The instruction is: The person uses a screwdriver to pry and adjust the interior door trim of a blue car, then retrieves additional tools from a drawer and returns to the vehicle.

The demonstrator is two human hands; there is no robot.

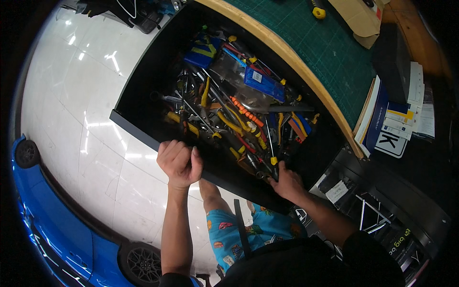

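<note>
A deep black drawer is pulled out, with a jumbled heap of hand tools in it. My left hand is closed at the top of the drawer's front edge, its fingers curled over. Inside the near right corner, my right hand has its fingers round the dark handle of a screwdriver with a yellow collar; its shaft points away from me. Close by lie yellow-handled pliers, an orange twisted bit, a blue plastic case and several more screwdrivers. Many tools are partly buried.
Above the drawer runs a workbench with a wooden edge and a green cutting mat. Books and papers stand at the right. Below them is an open lower compartment with metal parts. A blue car is on the left.
</note>
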